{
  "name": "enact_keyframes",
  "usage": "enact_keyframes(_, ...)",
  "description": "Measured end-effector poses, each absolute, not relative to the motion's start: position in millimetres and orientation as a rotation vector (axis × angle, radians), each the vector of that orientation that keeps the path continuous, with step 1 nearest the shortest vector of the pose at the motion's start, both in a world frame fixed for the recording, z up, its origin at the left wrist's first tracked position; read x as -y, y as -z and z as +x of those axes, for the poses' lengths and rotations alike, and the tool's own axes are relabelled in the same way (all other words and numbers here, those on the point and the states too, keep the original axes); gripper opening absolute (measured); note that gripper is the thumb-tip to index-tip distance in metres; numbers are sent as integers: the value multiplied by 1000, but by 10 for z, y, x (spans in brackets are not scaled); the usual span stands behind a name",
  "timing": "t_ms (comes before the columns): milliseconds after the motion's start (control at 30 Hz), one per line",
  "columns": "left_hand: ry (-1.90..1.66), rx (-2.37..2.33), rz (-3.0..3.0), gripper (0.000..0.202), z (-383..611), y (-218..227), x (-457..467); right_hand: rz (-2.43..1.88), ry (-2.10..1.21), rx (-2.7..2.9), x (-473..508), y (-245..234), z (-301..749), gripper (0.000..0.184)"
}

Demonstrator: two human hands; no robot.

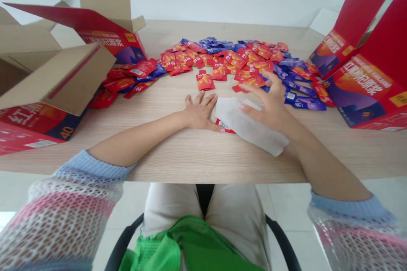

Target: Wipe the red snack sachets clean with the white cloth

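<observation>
My left hand [199, 112] lies flat on the wooden table [190, 152], fingers spread, its thumb touching a red sachet [224, 126] that sticks out from under a white pouch [251, 126]. My right hand [270, 101] rests on the white pouch with the fingers stretched out towards the pile of red and blue sachets [241, 61]. A single red sachet [205, 81] lies apart, just beyond my left hand.
An open cardboard carton with red printed boxes [63, 71] stands at the left. Two open red boxes [359, 67] stand at the right. More red sachets [127, 78] spill beside the left box. A green bag [187, 245] lies on my lap.
</observation>
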State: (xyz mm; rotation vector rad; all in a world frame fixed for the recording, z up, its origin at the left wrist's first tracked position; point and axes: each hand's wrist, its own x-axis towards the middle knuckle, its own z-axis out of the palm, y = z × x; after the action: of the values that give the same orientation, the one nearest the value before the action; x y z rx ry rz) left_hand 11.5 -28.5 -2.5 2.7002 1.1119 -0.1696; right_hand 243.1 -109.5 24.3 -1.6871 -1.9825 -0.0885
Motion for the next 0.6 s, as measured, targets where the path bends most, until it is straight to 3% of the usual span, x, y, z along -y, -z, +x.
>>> enact_keyframes(200,183,-1101,2694,119,108,2,297,-2238,-197,2015,899,-35,2867,68)
enact_keyframes(467,181,-1105,2687,120,117,26,284,-2367,140,1641,963,-157,2682,49)
enact_keyframes(600,190,-1110,2688,121,121,38,278,-2300,240,1647,979,-263,2763,50)
